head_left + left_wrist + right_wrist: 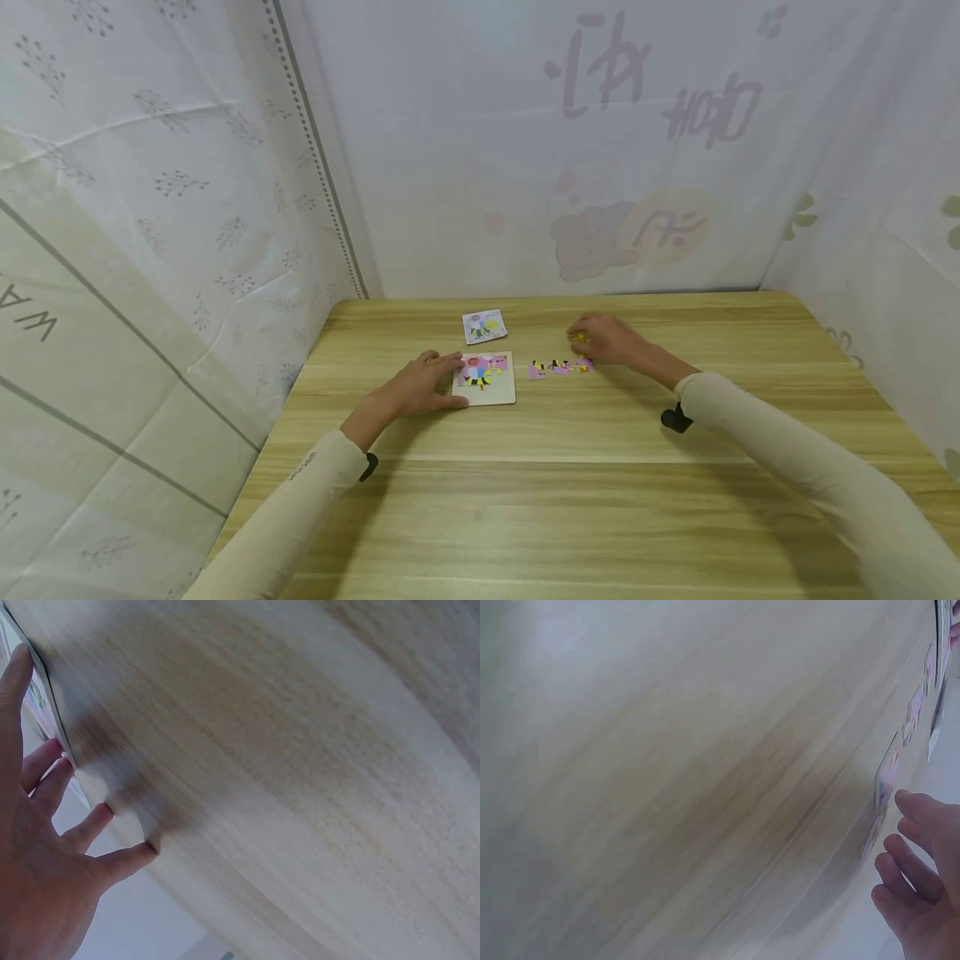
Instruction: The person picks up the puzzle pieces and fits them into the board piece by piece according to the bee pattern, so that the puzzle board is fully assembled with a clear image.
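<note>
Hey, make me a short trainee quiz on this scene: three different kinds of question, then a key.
1. Short answer: In the head view, what lies on the table just beyond the square, pale wooden puzzle board?

2. True or false: No hand touches the board.

3. Fill in the blank: In the head view, the row of small, flat pink, yellow and black puzzle pieces lies to the board's ____.

Key:
1. A small white card printed with a yellow-and-black striped figure.
2. False; the left hand touches its left side.
3. Right, the side where the right hand is.
</note>
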`<action>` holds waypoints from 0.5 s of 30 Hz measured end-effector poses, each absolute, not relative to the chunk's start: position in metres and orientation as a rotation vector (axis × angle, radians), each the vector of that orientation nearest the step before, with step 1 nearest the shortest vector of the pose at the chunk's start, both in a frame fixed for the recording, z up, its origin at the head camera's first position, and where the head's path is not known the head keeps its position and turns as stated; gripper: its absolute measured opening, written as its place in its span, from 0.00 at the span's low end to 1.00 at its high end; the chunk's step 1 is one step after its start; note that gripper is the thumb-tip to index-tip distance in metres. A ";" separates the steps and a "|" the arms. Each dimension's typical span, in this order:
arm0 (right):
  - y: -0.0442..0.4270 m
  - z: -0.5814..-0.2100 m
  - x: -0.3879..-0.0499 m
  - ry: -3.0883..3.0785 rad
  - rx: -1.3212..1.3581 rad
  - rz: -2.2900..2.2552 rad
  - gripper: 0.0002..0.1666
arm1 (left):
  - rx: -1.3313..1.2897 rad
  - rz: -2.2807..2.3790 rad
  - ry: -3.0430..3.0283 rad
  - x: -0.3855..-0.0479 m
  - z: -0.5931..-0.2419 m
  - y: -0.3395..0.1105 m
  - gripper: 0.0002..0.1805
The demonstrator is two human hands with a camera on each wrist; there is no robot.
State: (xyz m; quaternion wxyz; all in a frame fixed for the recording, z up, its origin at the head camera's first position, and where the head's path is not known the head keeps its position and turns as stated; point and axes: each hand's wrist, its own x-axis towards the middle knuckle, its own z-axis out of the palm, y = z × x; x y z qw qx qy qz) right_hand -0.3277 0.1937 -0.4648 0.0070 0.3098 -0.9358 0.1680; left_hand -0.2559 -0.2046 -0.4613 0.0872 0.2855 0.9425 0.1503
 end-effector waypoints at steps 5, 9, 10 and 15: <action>0.204 -0.466 -0.330 -2.907 0.976 0.546 0.17 | 0.835 0.445 2.804 -0.255 -0.460 -0.205 0.48; 0.210 -0.469 -0.332 -2.893 0.986 0.528 0.15 | 0.828 0.442 2.807 -0.255 -0.462 -0.205 0.48; 0.210 -0.470 -0.332 -2.893 0.989 0.525 0.15 | 0.827 0.441 2.807 -0.255 -0.462 -0.205 0.48; 0.210 -0.471 -0.333 -2.866 1.013 0.549 0.15 | 0.821 0.442 2.807 -0.255 -0.462 -0.204 0.48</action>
